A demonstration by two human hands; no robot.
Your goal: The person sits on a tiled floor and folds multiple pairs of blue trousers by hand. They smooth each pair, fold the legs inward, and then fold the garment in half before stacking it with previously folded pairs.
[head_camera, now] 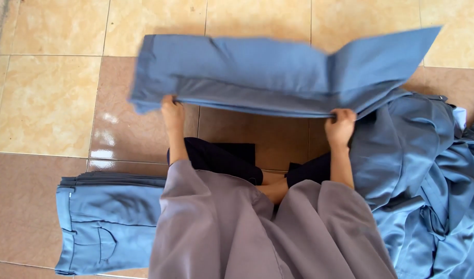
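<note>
A folded pair of blue-grey trousers point(268, 77) is held above the tiled floor point(45, 103), its near edge pinched by the left hand point(173, 111) and the right hand point(341, 125). The free flap at the right could unfold if dropped unevenly, or be snagged by the unsorted heap point(428, 181); a folded stack point(105, 222) lies left.

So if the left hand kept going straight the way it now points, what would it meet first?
Probably only the folded blue-grey cloth garment that the left hand already grips at its near edge; past that lies bare tan tiled floor, though depth is unclear.
</note>
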